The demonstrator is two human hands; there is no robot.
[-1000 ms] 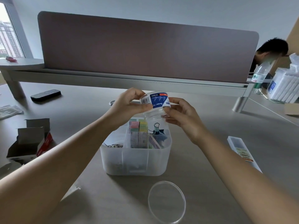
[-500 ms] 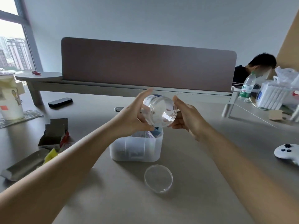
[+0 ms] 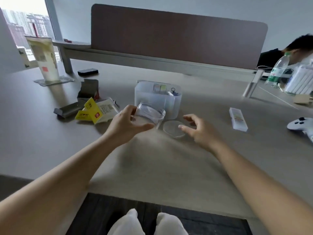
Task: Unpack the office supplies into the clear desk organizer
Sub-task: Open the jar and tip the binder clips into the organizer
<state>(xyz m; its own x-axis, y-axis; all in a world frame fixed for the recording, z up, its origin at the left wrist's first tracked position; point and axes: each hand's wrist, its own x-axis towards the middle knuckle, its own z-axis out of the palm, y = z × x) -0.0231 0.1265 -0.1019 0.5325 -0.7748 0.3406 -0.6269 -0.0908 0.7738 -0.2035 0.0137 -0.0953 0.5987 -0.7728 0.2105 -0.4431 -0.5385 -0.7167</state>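
The clear desk organizer stands on the surface just beyond both hands. Its compartments already hold supplies: coloured note pads and a binder clip show above the rim; the rest of the contents are too blurred to identify.

Progress, as judged: well advanced. The clear jar appears empty, which suggests its contents are in the organizer. Opened cartons lie to the left, apparently spent. A slim clear case to the right looks not yet unpacked, so at least that item may remain.

Left hand: closed around the jar, fingers and thumb wrapped on its wall, holding it tilted just in front of the organizer.

Right hand: empty, fingers spread and curled moderately wide, poised over the round clear lid lying flat on the surface beside the jar. Whether the fingertips touch the lid cannot be determined.
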